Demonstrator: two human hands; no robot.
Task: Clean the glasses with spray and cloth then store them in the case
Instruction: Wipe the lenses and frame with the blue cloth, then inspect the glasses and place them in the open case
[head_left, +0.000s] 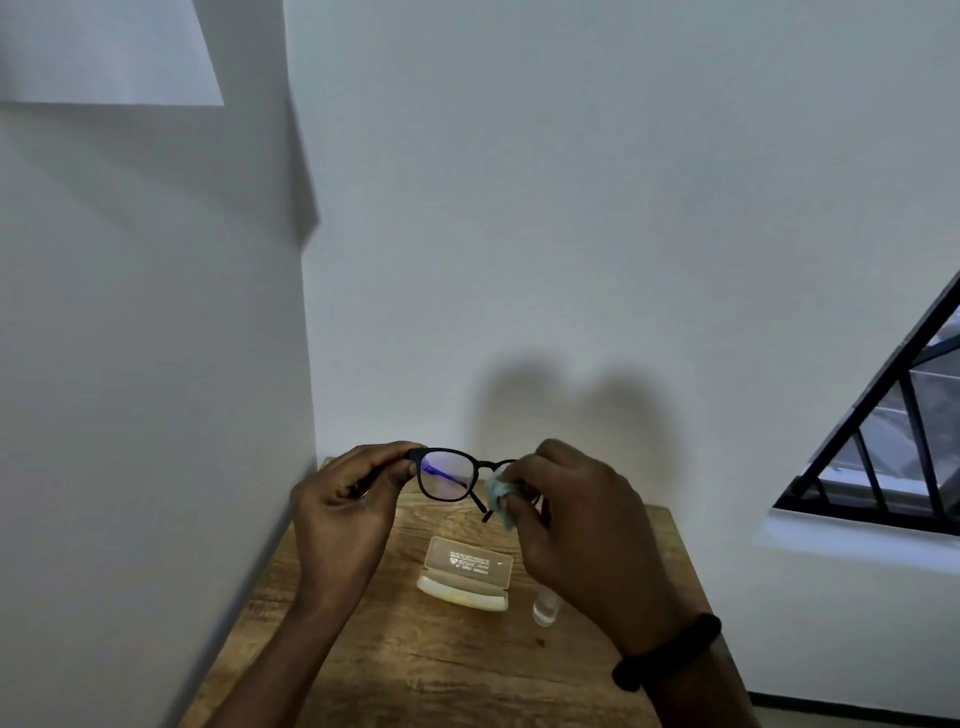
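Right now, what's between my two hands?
The glasses, in the head view: left hand grips one end, right hand holds cloth on the other lens.

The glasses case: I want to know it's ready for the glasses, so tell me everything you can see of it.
The case is a small cream rectangular box with rounded corners, seemingly hard plastic. It appears open, its lid tilted up on the far side with unreadable print on it. It lies on the wooden table, below the held glasses, with nothing else touching it; a small clear bottle stands apart to its right.
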